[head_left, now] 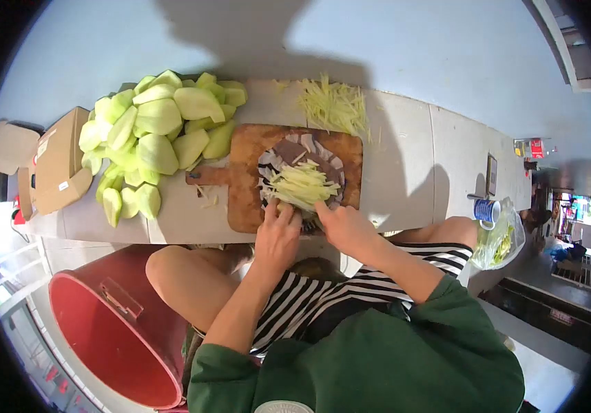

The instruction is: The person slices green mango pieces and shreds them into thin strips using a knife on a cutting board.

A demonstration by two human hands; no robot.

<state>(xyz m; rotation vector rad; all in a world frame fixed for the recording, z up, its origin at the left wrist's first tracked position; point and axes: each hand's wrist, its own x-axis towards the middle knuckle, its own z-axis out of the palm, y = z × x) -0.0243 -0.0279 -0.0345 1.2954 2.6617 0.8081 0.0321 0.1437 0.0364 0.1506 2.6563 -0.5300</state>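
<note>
**Strip cutting part-way: many broad slices remain whole**

Pale green strips (302,184) lie on a patterned cloth (292,148) at the centre of a wooden cutting board (246,196). Beyond the board, at one o'clock, is a heap of finished strips (333,104); at ten o'clock, a larger mound of broad, pale green slices (158,117) is not yet cut into strips. By this proportion, most of the cutting appears left. The left hand (278,230), at seven o'clock of the strips, has its fingers curled close together at the cloth's near edge. The right hand (344,228), at five o'clock, extends its index finger to the strips; its other fingers are largely hidden. Whether either hand pinches cloth or strips cannot be told. No blade can be made out. The contents of a plastic bag (495,251) at four o'clock are indistinct.
</note>
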